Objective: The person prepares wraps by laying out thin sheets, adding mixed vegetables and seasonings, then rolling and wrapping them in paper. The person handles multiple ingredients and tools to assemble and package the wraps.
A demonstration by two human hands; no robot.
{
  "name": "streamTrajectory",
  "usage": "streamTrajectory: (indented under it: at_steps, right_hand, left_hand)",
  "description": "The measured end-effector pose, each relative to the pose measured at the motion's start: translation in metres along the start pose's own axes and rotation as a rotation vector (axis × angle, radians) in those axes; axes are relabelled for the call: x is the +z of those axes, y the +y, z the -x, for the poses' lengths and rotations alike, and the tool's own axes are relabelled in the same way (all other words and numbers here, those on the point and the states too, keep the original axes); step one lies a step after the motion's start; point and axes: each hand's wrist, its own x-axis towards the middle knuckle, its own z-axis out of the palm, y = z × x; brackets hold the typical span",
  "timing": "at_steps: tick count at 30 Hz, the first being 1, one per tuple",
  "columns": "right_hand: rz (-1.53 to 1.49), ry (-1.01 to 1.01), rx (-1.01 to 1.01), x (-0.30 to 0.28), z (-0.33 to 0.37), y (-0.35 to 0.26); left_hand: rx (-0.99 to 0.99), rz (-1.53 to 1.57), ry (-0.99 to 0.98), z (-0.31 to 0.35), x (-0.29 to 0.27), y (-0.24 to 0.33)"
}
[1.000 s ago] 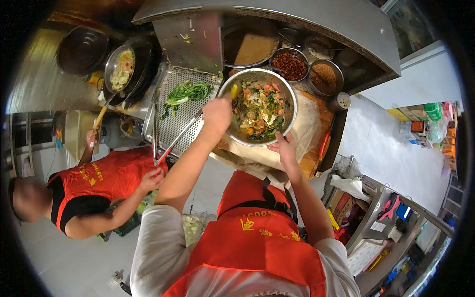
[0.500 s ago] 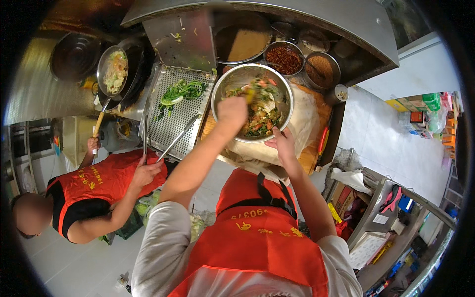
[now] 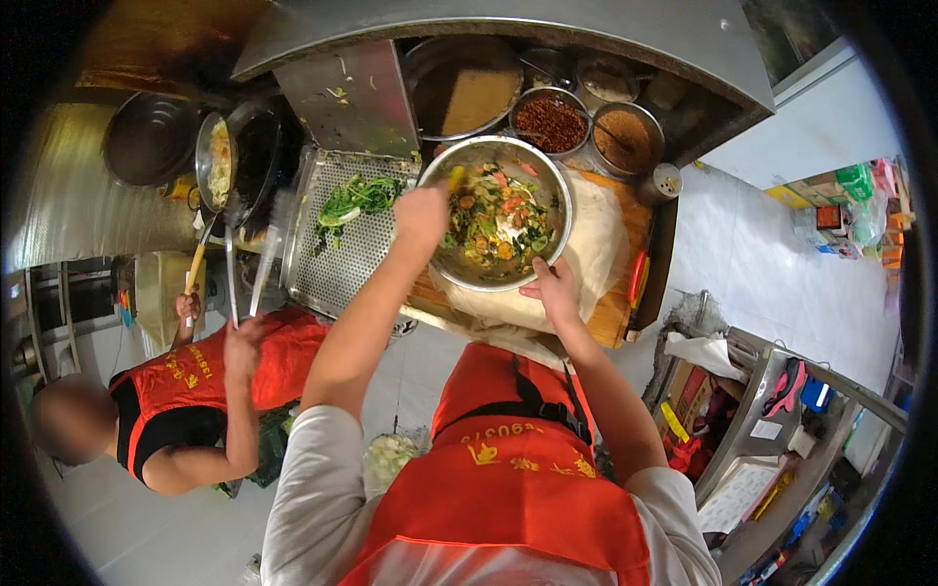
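Note:
A large steel bowl [image 3: 562,210] of mixed chopped vegetables sits on a pale cloth over a wooden board [image 3: 611,313]. My left hand [image 3: 420,217] is at the bowl's left rim, closed around a yellow-tipped utensil [image 3: 456,178] that points into the food. My right hand [image 3: 549,288] rests with its fingers spread against the bowl's near rim. My red apron [image 3: 508,488] fills the lower middle.
Left of the bowl a perforated steel tray [image 3: 342,259] holds leafy greens [image 3: 357,195]. Behind are round pans of sauce and spices [image 3: 549,122]. At left a co-worker in a red apron holds tongs [image 3: 244,283] and the handle of a wok [image 3: 220,161]. Shelves stand lower right.
My left hand swept from the bowl's left rim toward its middle and back. The co-worker lifted the tongs off the perforated tray and moved them left toward the wok.

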Motion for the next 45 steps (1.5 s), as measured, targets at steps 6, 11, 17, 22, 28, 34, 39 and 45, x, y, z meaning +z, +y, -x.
streamTrajectory:
  at_steps: [6, 11, 17, 22, 28, 34, 39, 45]
  right_hand:
    - [0.017, 0.056, 0.03, -0.005, -0.003, -0.005]
    - [0.006, 0.01, -0.003, 0.0, -0.002, -0.001]
    - [-0.009, -0.05, 0.028, -0.011, -0.006, -0.003]
    - [0.045, 0.014, 0.039, -0.005, -0.002, -0.001]
    - [-0.001, 0.002, -0.001, -0.012, -0.006, 0.005]
    - [-0.001, 0.021, 0.014, -0.009, -0.003, 0.003]
    - [0.077, -0.036, 0.082, -0.028, -0.007, 0.003]
    - [-0.16, 0.016, -0.078, -0.05, -0.079, -0.049]
  left_hand:
    - [0.229, 0.289, 0.136, 0.01, -0.032, 0.085]
    - [0.168, 0.103, -0.048, -0.008, -0.018, 0.098]
    - [0.28, 0.218, -0.155, 0.052, -0.065, 0.067]
    - [0.101, 0.437, 0.05, 0.038, -0.043, 0.106]
    - [-0.071, 0.231, -0.201, 0.024, -0.031, 0.058]
    - [-0.045, 0.683, -0.035, 0.024, -0.063, 0.118]
    - [-0.172, 0.395, -0.133, 0.044, -0.012, 0.052]
    - [-0.331, 0.57, -0.121, 0.082, -0.031, 0.053]
